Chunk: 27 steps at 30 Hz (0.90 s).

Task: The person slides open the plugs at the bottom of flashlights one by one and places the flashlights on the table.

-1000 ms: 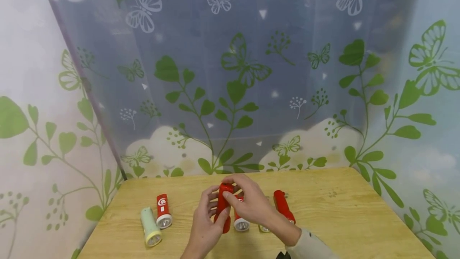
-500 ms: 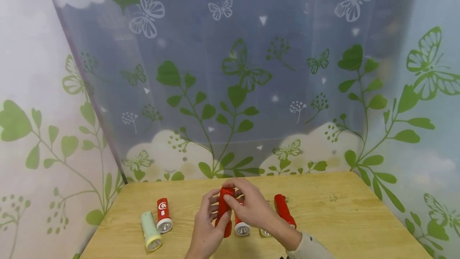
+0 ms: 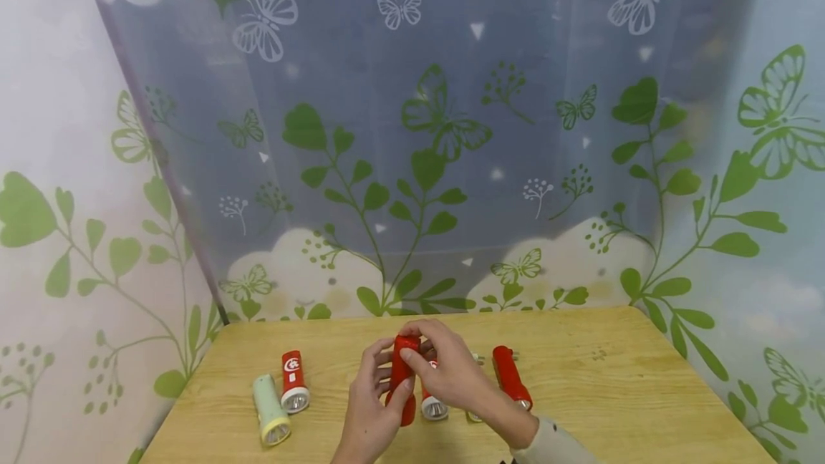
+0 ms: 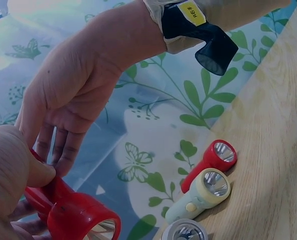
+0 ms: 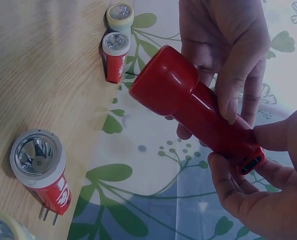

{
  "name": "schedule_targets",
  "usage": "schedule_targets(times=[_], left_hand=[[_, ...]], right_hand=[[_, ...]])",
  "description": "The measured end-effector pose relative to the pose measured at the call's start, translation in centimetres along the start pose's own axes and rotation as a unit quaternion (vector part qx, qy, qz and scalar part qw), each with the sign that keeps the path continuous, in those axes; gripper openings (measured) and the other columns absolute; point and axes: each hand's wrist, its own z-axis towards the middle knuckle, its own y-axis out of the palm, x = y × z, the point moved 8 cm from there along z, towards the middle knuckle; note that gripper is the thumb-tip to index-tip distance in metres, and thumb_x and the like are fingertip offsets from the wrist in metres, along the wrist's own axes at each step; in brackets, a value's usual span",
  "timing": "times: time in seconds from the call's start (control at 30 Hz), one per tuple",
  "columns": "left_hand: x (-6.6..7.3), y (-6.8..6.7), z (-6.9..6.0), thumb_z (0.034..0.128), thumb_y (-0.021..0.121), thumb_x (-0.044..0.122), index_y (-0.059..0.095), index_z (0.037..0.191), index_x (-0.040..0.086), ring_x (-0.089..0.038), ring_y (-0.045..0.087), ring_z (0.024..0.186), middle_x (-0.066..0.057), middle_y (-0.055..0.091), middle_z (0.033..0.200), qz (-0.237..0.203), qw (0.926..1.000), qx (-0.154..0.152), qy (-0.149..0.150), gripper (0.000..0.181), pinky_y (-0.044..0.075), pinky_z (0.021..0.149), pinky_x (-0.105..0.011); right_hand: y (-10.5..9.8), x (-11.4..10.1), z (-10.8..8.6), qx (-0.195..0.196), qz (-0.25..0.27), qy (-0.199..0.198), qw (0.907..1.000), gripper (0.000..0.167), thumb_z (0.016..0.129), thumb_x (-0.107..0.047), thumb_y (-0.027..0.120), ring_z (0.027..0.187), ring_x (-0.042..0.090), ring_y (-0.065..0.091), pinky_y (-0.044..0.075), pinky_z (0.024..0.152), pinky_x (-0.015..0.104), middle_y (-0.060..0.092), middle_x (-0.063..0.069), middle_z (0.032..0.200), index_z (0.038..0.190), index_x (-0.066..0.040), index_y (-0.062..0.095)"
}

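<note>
Both hands hold a plain red flashlight (image 5: 188, 95) above the table. My left hand (image 3: 374, 403) grips its body between thumb and fingers. At the tail, my right hand (image 3: 454, 371) pinches it with the thumb and fingers; a dark slot shows in that end in the right wrist view. The lens end points down toward me. Just behind the hands, a red flashlight with a white rim (image 3: 435, 408) lies on the table, partly covered. Beside it a yellow-rimmed light green flashlight (image 4: 198, 195) is mostly hidden by the right arm in the head view.
Another red flashlight (image 3: 509, 374) lies right of the arm, metal prongs beside its tail. On the left rest a light green flashlight (image 3: 269, 407) and a red one with a white rim (image 3: 293, 378). A printed curtain (image 3: 387, 163) rises behind the wooden table (image 3: 612, 392).
</note>
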Motion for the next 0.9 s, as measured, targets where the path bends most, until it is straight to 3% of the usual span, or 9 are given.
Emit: schedule_targets(times=[0.57,0.9], left_hand=[[-0.36,0.23,-0.33,0.0924,0.070,0.003,0.045,0.141,0.016,-0.021,0.069,0.106,-0.015,0.063,0.126,-0.015,0.9998,-0.004,-0.013,0.056,0.056,0.088,-0.021],[-0.16,0.22,-0.23,0.0912,0.070,0.000,0.046,0.140,0.016,-0.022,0.069,0.105,-0.014,0.064,0.124,-0.016,0.9998,0.006,-0.002,0.057,0.057,0.088,-0.023]], right_hand=[[0.13,0.16,-0.24,-0.005,0.003,0.016,0.9999,0.021,0.101,-0.018,0.062,0.092,0.017,0.067,0.057,0.080,0.024,0.065,0.009,0.117,0.121,-0.010,0.063],[-0.04,0.31,-0.12,-0.005,0.016,0.026,0.9995,0.021,0.101,-0.018,0.063,0.089,0.016,0.069,0.056,0.078,0.024,0.067,0.009,0.114,0.120,-0.011,0.062]])
